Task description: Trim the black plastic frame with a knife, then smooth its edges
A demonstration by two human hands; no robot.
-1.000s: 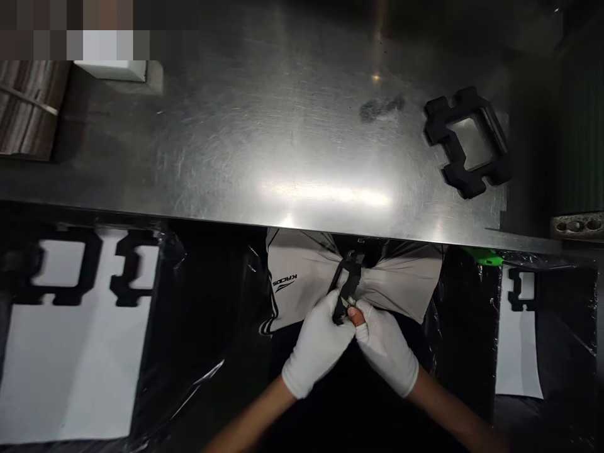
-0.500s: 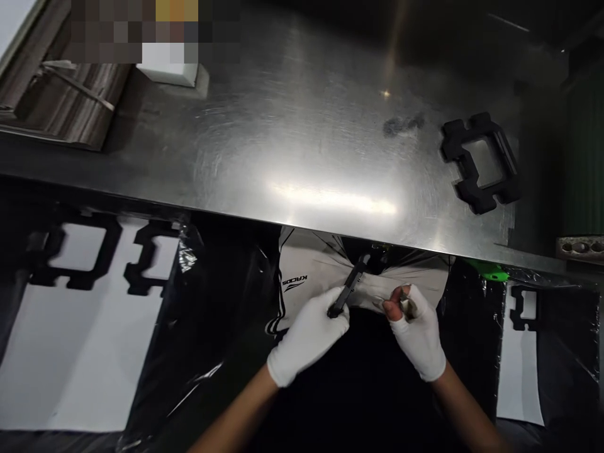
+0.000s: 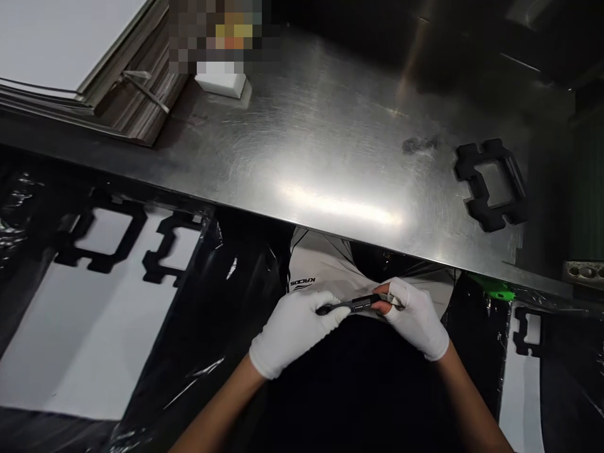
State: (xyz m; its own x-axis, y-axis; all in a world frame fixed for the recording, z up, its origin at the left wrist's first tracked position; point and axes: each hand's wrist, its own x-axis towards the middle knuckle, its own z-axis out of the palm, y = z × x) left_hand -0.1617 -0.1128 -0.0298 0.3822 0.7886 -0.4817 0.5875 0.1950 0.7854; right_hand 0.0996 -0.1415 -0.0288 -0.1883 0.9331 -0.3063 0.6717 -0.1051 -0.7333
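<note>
My left hand, in a white glove, is closed on a black plastic part, seen nearly edge-on above my lap. My right hand, also gloved but with bare thumb and fingertip, pinches a small shiny metal tool that looks like a short blade. The tool's tip lies at the right end of the black part; whether it touches is hard to make out. On the metal table at right lies a black plastic frame with a rectangular opening and notched edges.
A steel table spans the view ahead, its front edge above my lap. A stack of boards and a white block stand at the left. Plastic-lined containers hold white sheets and more black frames. A green object sits at right.
My left hand has turned the black part from steeply slanted to nearly level. My right hand has come in to its end with the metal tool. The view has shifted left.
</note>
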